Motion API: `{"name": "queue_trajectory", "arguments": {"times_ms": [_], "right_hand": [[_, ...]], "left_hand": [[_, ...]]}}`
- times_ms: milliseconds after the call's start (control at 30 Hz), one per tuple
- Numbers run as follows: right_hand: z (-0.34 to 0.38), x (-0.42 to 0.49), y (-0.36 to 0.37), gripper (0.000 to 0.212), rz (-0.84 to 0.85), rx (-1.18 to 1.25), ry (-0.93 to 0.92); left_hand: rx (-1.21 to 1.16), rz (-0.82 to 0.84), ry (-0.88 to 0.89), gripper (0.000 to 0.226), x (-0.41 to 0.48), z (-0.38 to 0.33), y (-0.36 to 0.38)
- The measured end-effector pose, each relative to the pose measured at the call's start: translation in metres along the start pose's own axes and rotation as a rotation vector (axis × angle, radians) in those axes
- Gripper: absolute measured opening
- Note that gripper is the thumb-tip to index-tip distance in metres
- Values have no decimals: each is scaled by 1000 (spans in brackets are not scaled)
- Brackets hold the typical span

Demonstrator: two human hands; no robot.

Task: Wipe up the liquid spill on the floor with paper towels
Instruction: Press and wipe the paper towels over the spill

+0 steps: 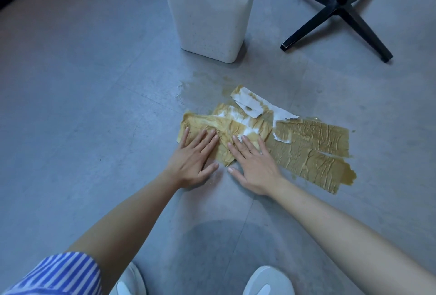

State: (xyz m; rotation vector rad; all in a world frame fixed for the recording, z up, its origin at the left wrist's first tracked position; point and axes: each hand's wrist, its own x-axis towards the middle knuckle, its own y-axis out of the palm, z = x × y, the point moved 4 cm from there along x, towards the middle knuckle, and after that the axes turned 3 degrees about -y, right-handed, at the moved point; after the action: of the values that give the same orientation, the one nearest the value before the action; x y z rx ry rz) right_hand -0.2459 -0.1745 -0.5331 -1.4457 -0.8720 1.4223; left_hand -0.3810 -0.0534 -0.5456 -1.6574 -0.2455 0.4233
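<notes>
Head view: both grips down on the floor (70, 105). Left grip (192, 153) wide open, fingers straight, pressing the left end of the paper towels (306, 143). Right grip (253, 164) same, spread flat, fingertips on the crumpled middle. Both thumbs sit off on bare floor. Nothing held, just pushing down; flat palms spread the load so the sheets soak w/o tearing.

Towels lie in overlapping strips and are nearly all brown. Only a few white patches up top, so not much dry paper left. The spill (349, 177) is mostly under the sheets, but a brown pool pokes out at the far right corner, & a thin wet film (186, 87) shows btwn the towels and the white bin (212, 11). Bin stands just beyond, prob handy for dumping the wet lot. Black stand base (337, 9) is well apart, right side.

My guess: soak stage is about done, and the edges need fresh towels. Risk: soggy paper rips when lifted.
</notes>
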Motion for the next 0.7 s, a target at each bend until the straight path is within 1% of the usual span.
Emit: {"name": "queue_trajectory", "arguments": {"times_ms": [67, 167, 233, 300, 367, 433, 500, 533, 600, 633, 700], "right_hand": [[2, -1, -3, 75, -33, 28, 5], [1, -7, -3, 72, -105, 95, 91], [-3, -12, 3, 76, -59, 128, 139], [-7, -14, 8, 81, -1, 106, 123], [-9, -14, 6, 81, -13, 119, 108], [-9, -16, 1, 76, -92, 110, 111], [-9, -21, -1, 72, -156, 91, 143], [-11, -23, 1, 73, -144, 92, 165], [-15, -27, 9, 79, -52, 87, 178], [-17, -27, 12, 82, -15, 77, 164], [-19, -27, 12, 83, -17, 76, 144]], "left_hand": [[-7, -34, -20, 75, 0, 5, -4], [-33, -10, -155, 78, 0, 16, -3], [-28, 29, -182, 80, 0, 19, 0], [-29, 32, -176, 79, 0, 20, -1], [-33, 19, -171, 77, 0, 22, -4], [-42, -25, -187, 71, 2, 25, -9], [-50, -119, -274, 64, 6, 27, -15], [-63, -159, -343, 59, 9, 29, -18], [-123, -190, -467, 51, 13, 32, -20], [-152, -197, -505, 49, 14, 34, -20], [-196, -225, -541, 50, 17, 35, -22]]}}
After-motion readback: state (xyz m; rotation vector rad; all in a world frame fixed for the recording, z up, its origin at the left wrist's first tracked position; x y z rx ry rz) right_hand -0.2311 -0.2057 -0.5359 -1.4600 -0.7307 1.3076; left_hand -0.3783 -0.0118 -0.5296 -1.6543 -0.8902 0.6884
